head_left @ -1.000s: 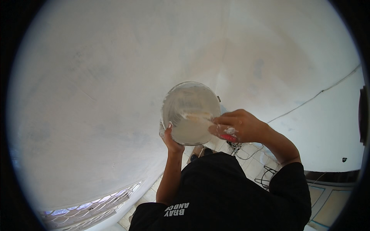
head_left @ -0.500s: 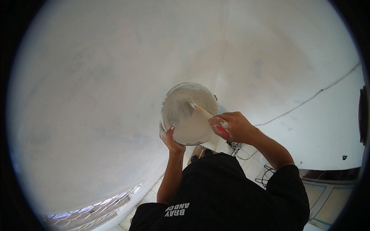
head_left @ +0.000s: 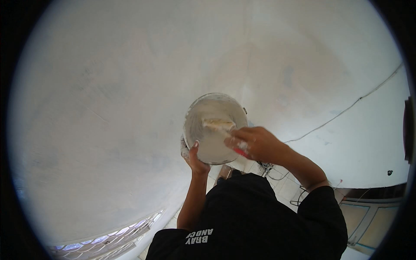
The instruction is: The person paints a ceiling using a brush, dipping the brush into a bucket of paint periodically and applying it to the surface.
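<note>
My left hand (head_left: 196, 161) grips the near left rim of a round bucket (head_left: 189, 117), its thumb over the edge and its fingers on the outside. Pale, off-white paint (head_left: 212, 147) lies inside, with smears up the bucket wall. In my right hand (head_left: 253, 144) is a wide paintbrush (head_left: 219, 124) with a red handle, closed within my fingers. The brush head is over or in the bucket, blurred by motion; I cannot tell whether it touches the paint. White splashes mark the right hand.
Close ahead and to the left stands a patchy whitish wall (head_left: 108, 108), meeting another at a corner. A cable (head_left: 338, 117) runs along the right wall. Tangled wires (head_left: 268, 168) lie on the tiled floor (head_left: 284, 186). A lattice grille (head_left: 108, 238) is at lower left.
The brush has turned in my right hand, so its broad head now lies crosswise over the bucket. My right hand has shifted slightly left; the left still grips the rim.
</note>
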